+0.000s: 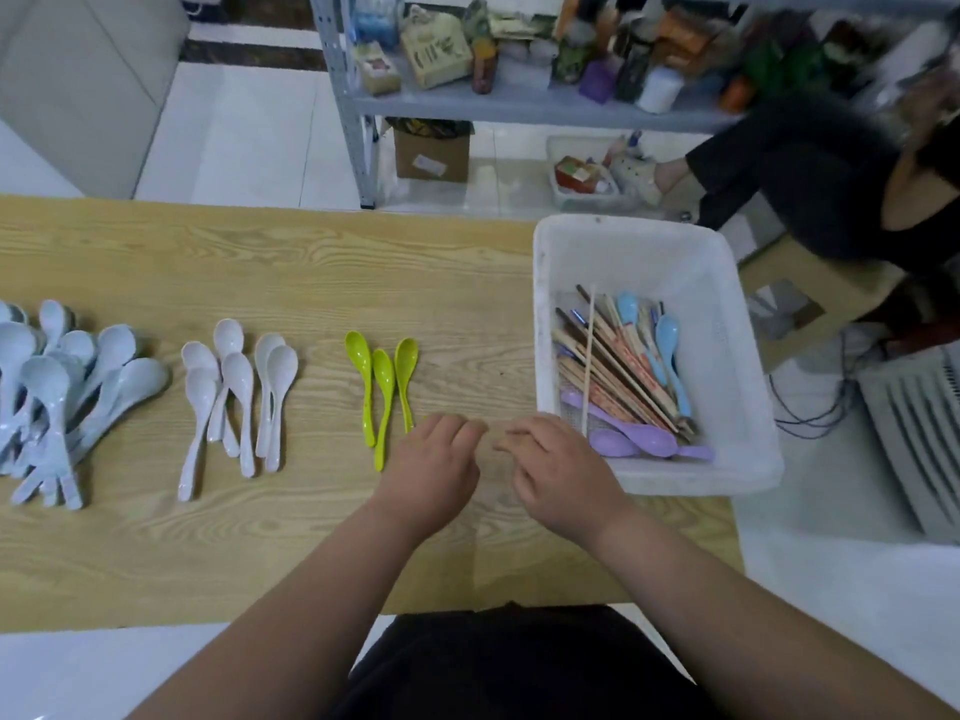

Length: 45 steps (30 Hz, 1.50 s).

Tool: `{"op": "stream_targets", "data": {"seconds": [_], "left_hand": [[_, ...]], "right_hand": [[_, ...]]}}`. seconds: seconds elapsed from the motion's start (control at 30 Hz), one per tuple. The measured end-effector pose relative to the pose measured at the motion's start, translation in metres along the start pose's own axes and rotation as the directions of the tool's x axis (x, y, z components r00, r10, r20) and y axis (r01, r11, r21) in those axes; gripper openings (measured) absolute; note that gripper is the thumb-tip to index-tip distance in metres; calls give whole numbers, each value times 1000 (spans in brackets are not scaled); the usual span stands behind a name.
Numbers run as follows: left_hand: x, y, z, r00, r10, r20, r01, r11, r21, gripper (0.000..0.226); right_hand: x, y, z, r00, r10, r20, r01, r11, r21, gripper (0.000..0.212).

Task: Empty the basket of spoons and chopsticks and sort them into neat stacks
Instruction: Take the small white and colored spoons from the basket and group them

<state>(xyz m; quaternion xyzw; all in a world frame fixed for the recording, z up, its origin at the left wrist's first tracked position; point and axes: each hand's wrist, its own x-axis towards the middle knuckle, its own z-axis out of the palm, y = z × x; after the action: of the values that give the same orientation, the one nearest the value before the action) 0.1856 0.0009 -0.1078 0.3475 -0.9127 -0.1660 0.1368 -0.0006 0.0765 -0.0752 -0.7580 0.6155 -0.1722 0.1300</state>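
Both hands hover low over the near middle of the wooden desk (pixel 270 262), close together but apart. The left hand (pixel 434 462) sits just beside the handle ends of three green spoons (pixel 384 387), its fingers loosely curled, with nothing seen in its hold; whether it touches the nearest handle I cannot tell. The right hand (pixel 558 472) is likewise loosely curled and holds nothing, its outer edge just beside the near left corner of the white basket (pixel 675 252). The basket stands at the right end of the desk and holds a bundle of chopsticks (pixel 615 368) lying lengthwise, with light blue spoons (pixel 667 345) along its right side and purple spoons (pixel 641 440) across its near end. The green spoons lie side by side, bowls pointing away. Left of them lie white spoons (pixel 234 387) in rough pairs, and at the far left edge is a fanned pile of pale blue spoons (pixel 57 392). Behind the desk stands a cluttered shelf (pixel 519 103), and another person in black (pixel 831 174) sits at the right.
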Motion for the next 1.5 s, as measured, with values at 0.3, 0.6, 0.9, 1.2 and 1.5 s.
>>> {"op": "stream_targets", "data": {"seconds": [0.3, 0.6, 0.9, 1.2, 1.5], "left_hand": [[81, 112, 30, 927, 184, 327, -180, 983, -42, 37], [158, 148, 75, 757, -65, 650, 27, 997, 67, 49], [175, 153, 109, 735, -180, 653, -81, 934, 348, 39], [183, 153, 111, 662, -204, 721, -14, 959, 284, 34], [186, 158, 108, 567, -210, 796, -23, 962, 270, 29]], "right_hand": [[-77, 104, -60, 935, 351, 48, -353, 935, 31, 34], [-86, 166, -88, 840, 503, 202, -534, 832, 149, 39], [-16, 215, -92, 774, 627, 87, -630, 749, 203, 44], [17, 238, -69, 673, 677, 299, -673, 728, -134, 37], [21, 246, -66, 659, 690, 297, -700, 708, -92, 34]]}}
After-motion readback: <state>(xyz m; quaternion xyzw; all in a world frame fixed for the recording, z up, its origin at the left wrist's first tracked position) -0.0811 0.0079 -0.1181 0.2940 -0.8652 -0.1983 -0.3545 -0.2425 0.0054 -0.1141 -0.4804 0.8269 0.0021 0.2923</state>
